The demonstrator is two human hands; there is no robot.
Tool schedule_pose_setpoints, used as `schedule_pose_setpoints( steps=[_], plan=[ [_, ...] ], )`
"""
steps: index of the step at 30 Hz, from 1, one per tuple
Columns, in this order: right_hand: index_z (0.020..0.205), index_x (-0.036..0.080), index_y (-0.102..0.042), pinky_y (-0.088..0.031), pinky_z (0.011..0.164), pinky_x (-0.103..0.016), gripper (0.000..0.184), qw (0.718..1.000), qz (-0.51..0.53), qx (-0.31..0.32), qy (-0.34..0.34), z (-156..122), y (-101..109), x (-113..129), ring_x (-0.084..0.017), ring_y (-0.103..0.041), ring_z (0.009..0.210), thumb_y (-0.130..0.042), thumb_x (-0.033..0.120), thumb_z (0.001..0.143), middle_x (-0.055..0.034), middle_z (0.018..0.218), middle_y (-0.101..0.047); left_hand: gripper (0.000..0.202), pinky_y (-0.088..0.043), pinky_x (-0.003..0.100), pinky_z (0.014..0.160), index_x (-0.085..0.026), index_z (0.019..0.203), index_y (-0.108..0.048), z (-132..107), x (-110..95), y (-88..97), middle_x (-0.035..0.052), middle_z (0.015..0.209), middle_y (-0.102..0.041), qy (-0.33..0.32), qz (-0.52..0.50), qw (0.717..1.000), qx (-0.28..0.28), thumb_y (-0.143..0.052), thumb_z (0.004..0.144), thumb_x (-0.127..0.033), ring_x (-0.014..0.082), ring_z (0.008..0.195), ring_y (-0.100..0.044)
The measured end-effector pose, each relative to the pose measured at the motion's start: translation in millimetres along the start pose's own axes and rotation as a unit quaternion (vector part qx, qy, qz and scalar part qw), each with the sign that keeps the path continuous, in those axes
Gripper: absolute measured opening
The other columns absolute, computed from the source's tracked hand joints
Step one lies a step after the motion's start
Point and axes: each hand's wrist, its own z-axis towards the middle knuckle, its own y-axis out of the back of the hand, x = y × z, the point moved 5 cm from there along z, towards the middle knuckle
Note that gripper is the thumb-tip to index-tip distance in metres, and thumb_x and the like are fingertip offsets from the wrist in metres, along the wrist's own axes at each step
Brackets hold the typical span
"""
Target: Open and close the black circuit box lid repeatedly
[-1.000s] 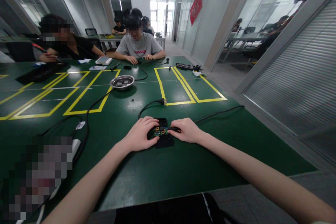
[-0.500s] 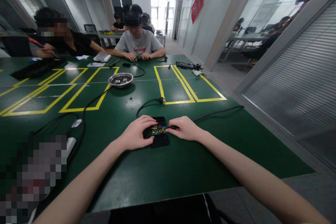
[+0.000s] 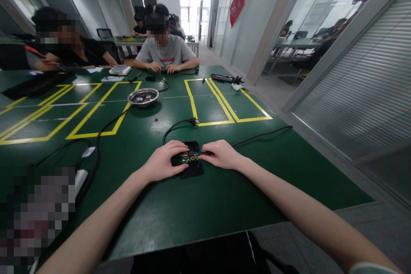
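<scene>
A small black open casing [image 3: 190, 168] with a green circuit board [image 3: 188, 157] inside lies on the green table [image 3: 199, 205] in front of me. My left hand [image 3: 163, 161] grips the casing's left side, fingers curled over its edge. My right hand [image 3: 221, 154] is closed in a pinch at the casing's right side, where a black cable [image 3: 261, 135] enters. A second black cord with a plug [image 3: 192, 121] curves away from the casing's far side.
A metal bowl [image 3: 143, 96] holding small parts stands mid-table among yellow tape lines [image 3: 195, 109]. A white power strip [image 3: 80, 176] and black cables lie at left. Two people sit at the far end working with their own hands. A black tool [image 3: 226, 78] lies far right.
Both hands stay on the casing with little change; the view has shifted slightly so everything sits a bit further left and higher.
</scene>
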Motion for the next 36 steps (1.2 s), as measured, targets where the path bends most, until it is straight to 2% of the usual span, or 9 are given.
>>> schedule_pose_setpoints(
  steps=[6, 9, 12, 16, 21, 29, 34, 36],
  plan=[
    [0.076, 0.019, -0.063, -0.032, 0.059, -0.024, 0.027, 1.0, -0.003, 0.001, -0.003, 0.9, 2.7, 1.3, -0.015, -0.058, 0.06, -0.066, 0.036, 0.097, -0.0006, 0.065, -0.064, 0.039, -0.055, 0.045, 0.103, -0.021, 0.117, -0.071, 0.3, 1.1, -1.6, 0.0099, 0.119, -0.074, 0.015, 0.007, 1.0, -0.02, -0.077, 0.084, -0.04, 0.028, 0.117, -0.065],
    [0.077, 0.018, -0.064, -0.033, 0.059, -0.024, 0.026, 1.0, -0.007, 0.001, -0.005, 1.0, 2.6, 1.5, -0.015, -0.058, 0.06, -0.066, 0.036, 0.097, -0.0012, 0.066, -0.065, 0.032, -0.054, 0.043, 0.103, -0.021, 0.117, -0.07, 0.5, -0.3, 4.3, 0.0099, 0.12, -0.073, 0.017, -0.001, 0.999, -0.041, -0.068, 0.09, -0.039, 0.0263, 0.116, -0.066],
    [0.081, 0.018, -0.066, -0.033, 0.06, -0.024, 0.024, 1.0, -0.013, -0.006, -0.012, 1.0, 1.8, 0.8, -0.016, -0.061, 0.063, -0.066, 0.036, 0.097, -0.0025, 0.07, -0.068, 0.02, -0.056, 0.04, 0.092, -0.019, 0.103, -0.068, 0.4, 4.1, 14.6, 0.0087, 0.106, -0.072, 0.052, 0.029, 0.996, -0.063, -0.055, 0.094, -0.032, 0.0241, 0.103, -0.067],
    [0.082, 0.018, -0.068, -0.033, 0.06, -0.025, 0.024, 0.999, -0.026, -0.016, -0.033, 1.6, 0.4, -1.4, -0.016, -0.063, 0.066, -0.067, 0.037, 0.096, -0.0035, 0.075, -0.072, 0.017, -0.052, 0.033, 0.075, -0.02, 0.085, -0.062, 1.0, 9.6, 18.1, 0.0046, 0.091, -0.067, 0.079, 0.063, 0.995, -0.022, -0.056, 0.092, -0.034, 0.0204, 0.085, -0.065],
    [0.082, 0.017, -0.068, -0.033, 0.061, -0.025, 0.025, 0.999, -0.027, -0.014, -0.04, 1.2, 0.6, -0.6, -0.016, -0.064, 0.067, -0.067, 0.038, 0.097, -0.0041, 0.075, -0.072, 0.026, -0.046, 0.028, 0.068, -0.02, 0.08, -0.059, 3.3, 6.5, 14.9, 0.0031, 0.083, -0.062, 0.076, 0.082, 0.994, 0.005, -0.048, 0.097, -0.035, 0.0177, 0.075, -0.06],
    [0.082, 0.018, -0.069, -0.033, 0.059, -0.024, 0.024, 0.999, -0.014, -0.016, -0.028, 1.1, 0.4, 4.8, -0.015, -0.062, 0.064, -0.067, 0.037, 0.096, -0.0035, 0.074, -0.072, 0.042, -0.034, 0.027, 0.06, -0.02, 0.064, -0.051, 5.7, 10.3, 11.9, 0.0023, 0.067, -0.058, 0.136, 0.146, 0.978, 0.063, -0.039, 0.1, -0.038, 0.0165, 0.061, -0.053],
    [0.078, 0.017, -0.068, -0.033, 0.058, -0.024, 0.024, 0.998, -0.002, -0.055, -0.026, 0.3, 7.0, 7.4, -0.014, -0.06, 0.061, -0.069, 0.035, 0.094, -0.0027, 0.071, -0.069, 0.05, -0.027, 0.028, 0.057, -0.02, 0.057, -0.048, 6.4, 7.0, 21.9, 0.0027, 0.059, -0.057, 0.182, 0.18, 0.965, 0.058, -0.037, 0.1, -0.044, 0.0162, 0.056, -0.051],
    [0.077, 0.016, -0.067, -0.033, 0.057, -0.024, 0.025, 0.997, 0.015, -0.077, -0.009, -2.9, 13.0, 9.9, -0.013, -0.057, 0.057, -0.068, 0.035, 0.094, -0.0019, 0.067, -0.067, 0.053, -0.026, 0.028, 0.057, -0.019, 0.055, -0.047, 6.4, 3.1, 25.7, 0.0028, 0.055, -0.055, 0.181, 0.188, 0.964, 0.053, -0.034, 0.1, -0.045, 0.0156, 0.053, -0.048]
  ],
)
